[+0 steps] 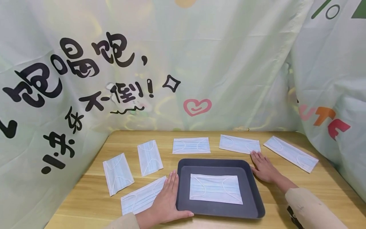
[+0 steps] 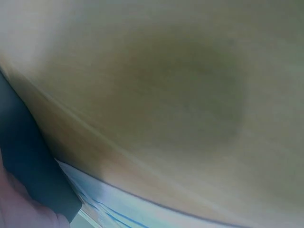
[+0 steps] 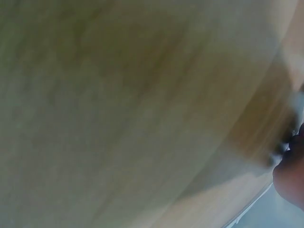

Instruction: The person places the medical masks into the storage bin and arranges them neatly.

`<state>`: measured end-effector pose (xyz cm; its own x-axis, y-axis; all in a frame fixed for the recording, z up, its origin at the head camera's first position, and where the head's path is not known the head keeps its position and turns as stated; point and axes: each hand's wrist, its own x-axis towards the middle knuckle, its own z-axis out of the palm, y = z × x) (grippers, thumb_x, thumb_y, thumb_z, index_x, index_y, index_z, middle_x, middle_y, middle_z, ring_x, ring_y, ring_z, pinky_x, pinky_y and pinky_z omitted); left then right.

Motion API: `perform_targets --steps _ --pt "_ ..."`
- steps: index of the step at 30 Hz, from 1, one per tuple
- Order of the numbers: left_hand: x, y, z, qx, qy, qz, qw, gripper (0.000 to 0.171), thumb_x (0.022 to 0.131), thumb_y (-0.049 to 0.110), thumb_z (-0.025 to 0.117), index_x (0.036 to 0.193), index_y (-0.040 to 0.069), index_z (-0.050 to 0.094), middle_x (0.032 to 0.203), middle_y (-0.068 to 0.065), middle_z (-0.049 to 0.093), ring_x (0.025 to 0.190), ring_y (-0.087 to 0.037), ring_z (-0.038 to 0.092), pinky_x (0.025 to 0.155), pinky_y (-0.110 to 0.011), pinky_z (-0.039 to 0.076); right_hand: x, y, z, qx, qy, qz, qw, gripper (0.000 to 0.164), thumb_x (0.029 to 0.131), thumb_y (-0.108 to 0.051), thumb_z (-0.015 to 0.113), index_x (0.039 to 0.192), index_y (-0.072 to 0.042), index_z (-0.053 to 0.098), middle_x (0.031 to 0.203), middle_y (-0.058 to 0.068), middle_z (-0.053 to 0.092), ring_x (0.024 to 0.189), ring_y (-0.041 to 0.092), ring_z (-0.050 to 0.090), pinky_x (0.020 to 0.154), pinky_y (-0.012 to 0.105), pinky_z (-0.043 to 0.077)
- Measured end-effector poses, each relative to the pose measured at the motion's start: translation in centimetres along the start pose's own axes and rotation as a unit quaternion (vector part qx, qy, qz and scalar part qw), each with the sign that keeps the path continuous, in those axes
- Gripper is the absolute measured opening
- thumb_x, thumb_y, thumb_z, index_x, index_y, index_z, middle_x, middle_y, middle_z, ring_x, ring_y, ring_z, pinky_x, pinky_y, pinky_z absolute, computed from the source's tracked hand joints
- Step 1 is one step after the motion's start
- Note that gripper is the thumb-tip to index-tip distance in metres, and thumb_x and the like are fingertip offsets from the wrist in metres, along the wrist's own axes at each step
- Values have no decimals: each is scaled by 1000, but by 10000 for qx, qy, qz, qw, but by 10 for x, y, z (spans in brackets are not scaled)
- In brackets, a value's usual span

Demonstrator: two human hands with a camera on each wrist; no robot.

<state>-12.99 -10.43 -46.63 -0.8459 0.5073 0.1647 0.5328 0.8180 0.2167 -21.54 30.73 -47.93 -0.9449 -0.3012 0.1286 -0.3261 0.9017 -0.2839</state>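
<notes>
Grey tray; fingers either side

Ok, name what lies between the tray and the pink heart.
In the head view, one face mask lies on the table between the tray and heart.

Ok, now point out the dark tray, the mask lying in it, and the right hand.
Dark tray (image 1: 213, 163), head view: its far wall.
Mask in the tray (image 1: 216, 189), head view: its middle.
Right hand (image 1: 264, 168), head view: back of the hand.
</notes>
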Motion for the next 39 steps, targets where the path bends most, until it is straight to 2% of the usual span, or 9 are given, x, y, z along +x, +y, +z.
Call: perform_targets --steps 11,17,25,39 --pt "1 0 -1 5 -44 0 10000 125 67 86 43 143 -10 19 152 -26 15 141 -37 17 110 -47 28 -6 -1 -2 184 -148 69 9997 63 92 -24 51 133 20 32 140 40 26 128 57 22 104 66 17" --pt "1 0 0 -37 -43 -1 10000 125 67 85 44 143 -10 19 152 -26 15 141 -38 17 111 -47 28 -13 -1 -2 280 40 15 9996 61 94 -25 49 131 21 34 138 40 29 127 57 25 102 65 20" --pt "1 -1 2 -65 -23 -14 10000 125 67 86 43 143 -10 18 152 -26 16 141 -38 16 111 -47 27 -21 0 -5 590 -184 314 9976 67 96 -33 46 135 19 29 142 39 22 131 56 17 105 65 15" --pt "0 -2 3 -7 47 21 10000 125 67 86 42 143 -10 19 152 -26 16 141 -38 17 110 -47 28 -34 -4 -7 738 -41 316 9968 65 96 -32 47 133 20 32 140 41 24 129 58 20 104 64 18"
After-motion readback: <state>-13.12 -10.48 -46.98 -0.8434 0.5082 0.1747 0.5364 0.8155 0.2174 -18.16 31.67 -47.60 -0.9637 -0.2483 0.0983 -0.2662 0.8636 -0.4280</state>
